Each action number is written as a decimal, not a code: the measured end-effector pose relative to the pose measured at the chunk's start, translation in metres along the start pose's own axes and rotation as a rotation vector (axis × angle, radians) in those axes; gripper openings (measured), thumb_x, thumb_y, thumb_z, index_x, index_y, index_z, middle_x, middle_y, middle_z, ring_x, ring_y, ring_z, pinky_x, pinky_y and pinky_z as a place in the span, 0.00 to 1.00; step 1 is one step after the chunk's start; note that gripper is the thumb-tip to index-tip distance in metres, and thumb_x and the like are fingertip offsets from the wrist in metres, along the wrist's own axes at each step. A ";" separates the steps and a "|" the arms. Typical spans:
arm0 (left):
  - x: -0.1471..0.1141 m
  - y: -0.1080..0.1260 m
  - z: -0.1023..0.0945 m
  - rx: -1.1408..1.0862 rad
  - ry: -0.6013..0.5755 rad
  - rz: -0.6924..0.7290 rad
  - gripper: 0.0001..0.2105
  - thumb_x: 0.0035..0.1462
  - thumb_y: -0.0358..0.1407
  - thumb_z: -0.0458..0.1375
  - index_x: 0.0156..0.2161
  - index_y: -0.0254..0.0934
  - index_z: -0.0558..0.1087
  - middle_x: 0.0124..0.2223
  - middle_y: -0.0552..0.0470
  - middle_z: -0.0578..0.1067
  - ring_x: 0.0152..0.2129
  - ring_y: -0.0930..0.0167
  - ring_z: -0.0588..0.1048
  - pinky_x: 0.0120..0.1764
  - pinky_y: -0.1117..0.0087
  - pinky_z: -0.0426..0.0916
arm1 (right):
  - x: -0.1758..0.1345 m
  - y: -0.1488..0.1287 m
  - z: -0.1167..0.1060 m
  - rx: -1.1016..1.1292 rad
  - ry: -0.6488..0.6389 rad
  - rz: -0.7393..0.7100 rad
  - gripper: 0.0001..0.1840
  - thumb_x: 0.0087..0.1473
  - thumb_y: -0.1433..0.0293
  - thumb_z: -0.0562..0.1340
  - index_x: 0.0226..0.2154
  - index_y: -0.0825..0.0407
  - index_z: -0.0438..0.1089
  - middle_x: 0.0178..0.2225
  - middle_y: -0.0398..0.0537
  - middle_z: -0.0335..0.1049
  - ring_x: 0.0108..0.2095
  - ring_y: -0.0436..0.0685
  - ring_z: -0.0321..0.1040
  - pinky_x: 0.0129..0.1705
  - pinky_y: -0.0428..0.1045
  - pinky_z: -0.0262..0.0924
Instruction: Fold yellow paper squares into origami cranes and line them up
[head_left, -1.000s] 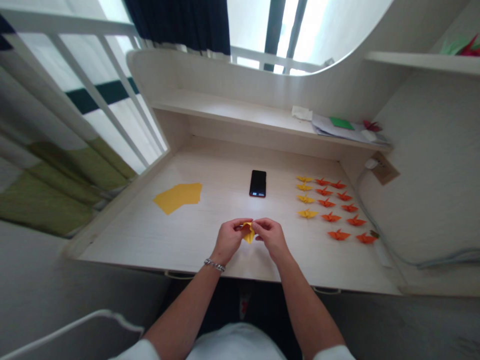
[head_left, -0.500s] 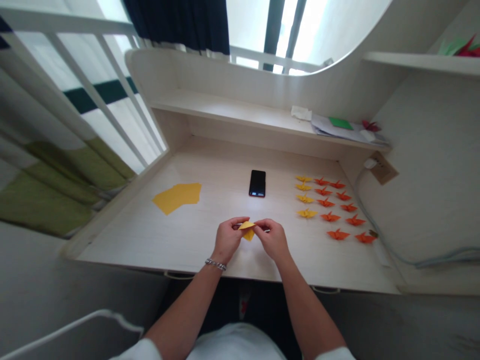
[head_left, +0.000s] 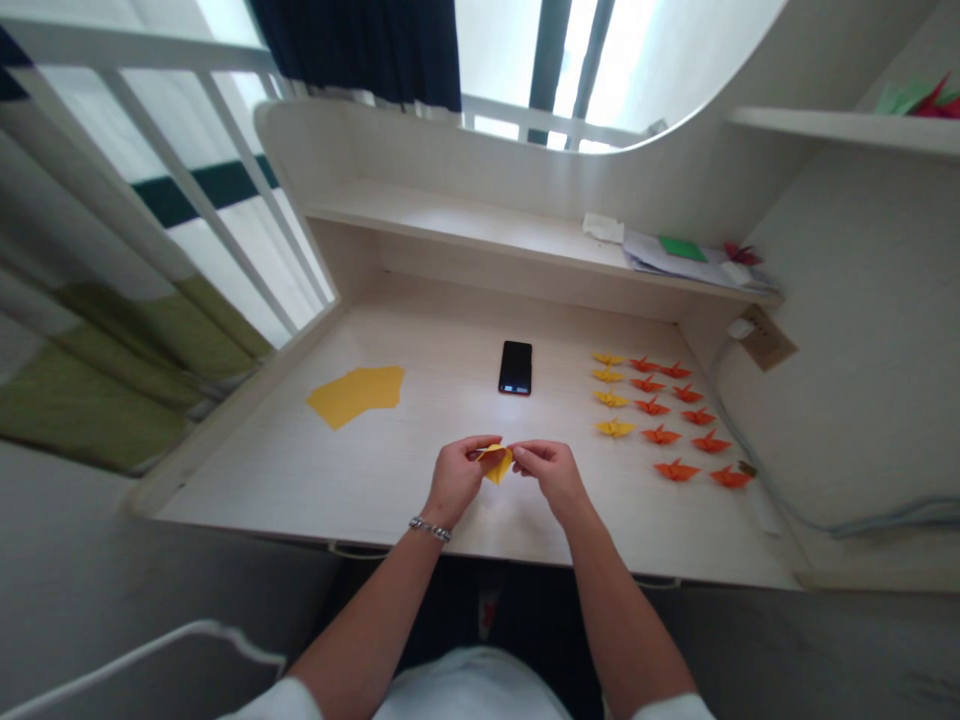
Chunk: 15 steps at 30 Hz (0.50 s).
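Between my two hands, just above the desk, is a small partly folded yellow origami paper (head_left: 498,466). My left hand (head_left: 457,474) is closed on its left side, thumb and fingers pinching it. From the other side my right hand (head_left: 551,470) pinches the paper's right edge between thumb and fingertips. On the right of the desk stand yellow paper cranes (head_left: 615,429) in one column, with orange paper cranes (head_left: 661,434) in two columns beside them. Several flat yellow sheets (head_left: 355,395) lie fanned out at the left.
A black phone (head_left: 516,367) lies on the desk (head_left: 435,320) beyond my hands. On the shelf (head_left: 465,220) behind are papers (head_left: 652,252), a green square (head_left: 682,248) and a white tissue (head_left: 603,228). A socket with a plug (head_left: 742,328) and cables (head_left: 892,515) line the right wall.
The upper flap of the yellow paper has shifted, so more of its inner folds show. My right hand has turned slightly and its fingertips have moved to the paper's right edge.
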<state>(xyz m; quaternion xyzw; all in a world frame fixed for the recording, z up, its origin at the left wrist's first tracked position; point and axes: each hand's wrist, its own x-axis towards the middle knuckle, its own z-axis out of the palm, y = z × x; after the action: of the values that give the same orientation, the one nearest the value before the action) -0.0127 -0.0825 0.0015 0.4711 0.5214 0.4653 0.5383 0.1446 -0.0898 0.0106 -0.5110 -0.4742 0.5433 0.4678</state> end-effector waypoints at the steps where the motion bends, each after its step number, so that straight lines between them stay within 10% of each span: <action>1: 0.000 0.001 0.000 0.001 -0.004 -0.003 0.17 0.46 0.39 0.66 0.41 0.31 0.78 0.38 0.43 0.80 0.34 0.63 0.78 0.38 0.64 0.73 | 0.001 0.001 -0.001 0.024 -0.004 0.012 0.12 0.44 0.63 0.65 0.30 0.54 0.78 0.21 0.47 0.73 0.23 0.52 0.67 0.28 0.47 0.60; 15: -0.002 0.002 -0.002 0.049 -0.063 0.057 0.16 0.46 0.37 0.64 0.41 0.32 0.78 0.41 0.42 0.79 0.36 0.63 0.78 0.39 0.64 0.72 | 0.008 0.000 -0.001 0.027 -0.053 -0.013 0.14 0.37 0.64 0.70 0.30 0.53 0.77 0.25 0.47 0.75 0.24 0.51 0.66 0.25 0.46 0.57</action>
<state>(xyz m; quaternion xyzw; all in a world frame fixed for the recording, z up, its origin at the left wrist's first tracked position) -0.0143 -0.0843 0.0042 0.5132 0.5019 0.4526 0.5291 0.1448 -0.0823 0.0098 -0.4869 -0.4823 0.5598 0.4657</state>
